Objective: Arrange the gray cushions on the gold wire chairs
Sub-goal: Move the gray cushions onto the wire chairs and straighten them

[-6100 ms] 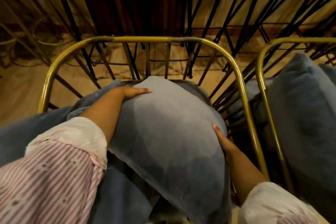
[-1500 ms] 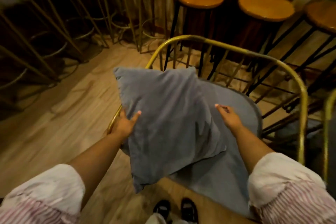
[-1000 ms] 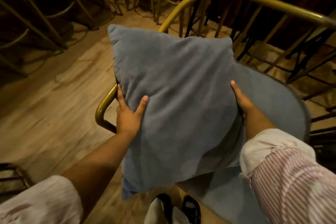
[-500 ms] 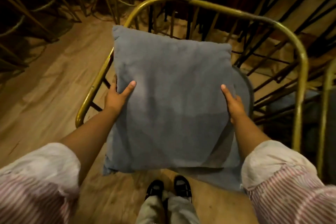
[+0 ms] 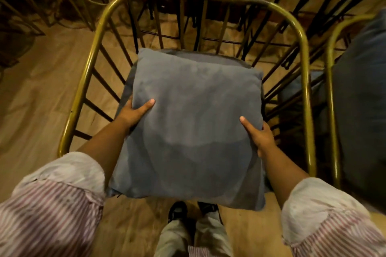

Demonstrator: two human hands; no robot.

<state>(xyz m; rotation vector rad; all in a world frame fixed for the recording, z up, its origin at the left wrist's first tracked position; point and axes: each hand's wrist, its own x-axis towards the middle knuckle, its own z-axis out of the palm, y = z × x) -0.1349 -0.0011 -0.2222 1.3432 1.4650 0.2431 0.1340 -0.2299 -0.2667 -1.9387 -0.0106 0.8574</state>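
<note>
Nearest me, my shoes (image 5: 189, 210) stand at the open front of the chair (image 5: 300, 33), so I face its backrest squarely; that stance suits a straight forward placement. My left hand (image 5: 133, 113) grasps the cushion (image 5: 194, 127) at its left edge, thumb on top and fingers tucked under, and my right hand (image 5: 259, 134) does the same at the right edge. Gripping opposite sides keeps the soft cushion flat and level, not sagging to one corner. The cushion sits over the seat, its near edge overhanging toward me; whether the far edge rests on the gray seat pad (image 5: 208, 54) beneath I cannot tell. I judge the placing step to be under way. Past it stand the gold backrest bars. At right a second chair (image 5: 331, 98) already holds a gray cushion (image 5: 363, 98).
</note>
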